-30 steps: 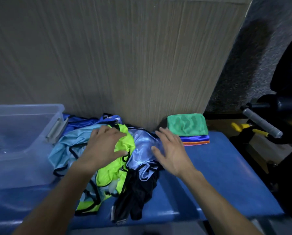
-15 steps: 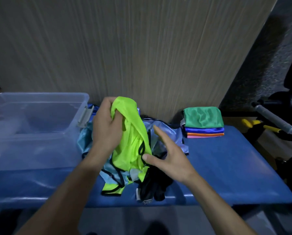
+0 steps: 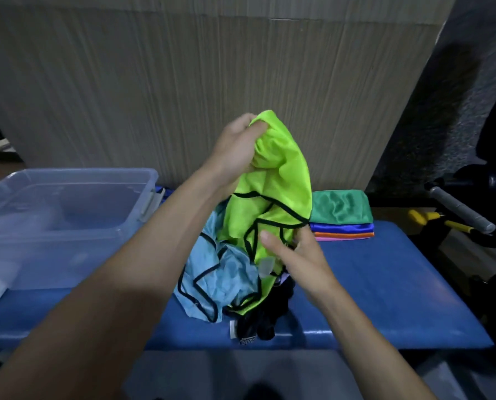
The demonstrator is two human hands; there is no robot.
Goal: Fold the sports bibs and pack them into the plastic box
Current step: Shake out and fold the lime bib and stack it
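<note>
The left hand [image 3: 236, 148] was raised above the pile, its fingers and thumb curled tight around the top of the neon yellow-green bib [image 3: 272, 197], so that the bib hung down from the grip in a long crumpled drape with its black trim looping across the front. The right hand [image 3: 295, 256] was lower, at the bib's bottom part, thumb pointing up and left and the fingers [image 3: 301, 238] curled in against the cloth and its black edging; it appeared to pinch the fabric there, though the fingertips were partly hidden behind the fold.

Under the hanging bib lay the rest of the unfolded heap on the blue padded surface [image 3: 385, 298]: a light blue bib [image 3: 223, 275] with black trim just left of the green one and touching it, and a black bib [image 3: 258, 321] beneath, near the front edge, with a small white label showing. The hanging bib and the right hand covered most of the middle of the heap.

The clear plastic box [image 3: 68, 223] stood at the left end of the surface, open at the top, with a grey latch on its right wall near the left forearm. At the back right sat a stack of folded bibs [image 3: 342, 216], green on top, then blue, orange and pink, just beside the hanging bib's right edge. A wood-grain panel [image 3: 183, 82] rose behind everything. Off the right end were a grey-handled bar [image 3: 460, 210] and a yellow-handled tool [image 3: 440, 222].
</note>
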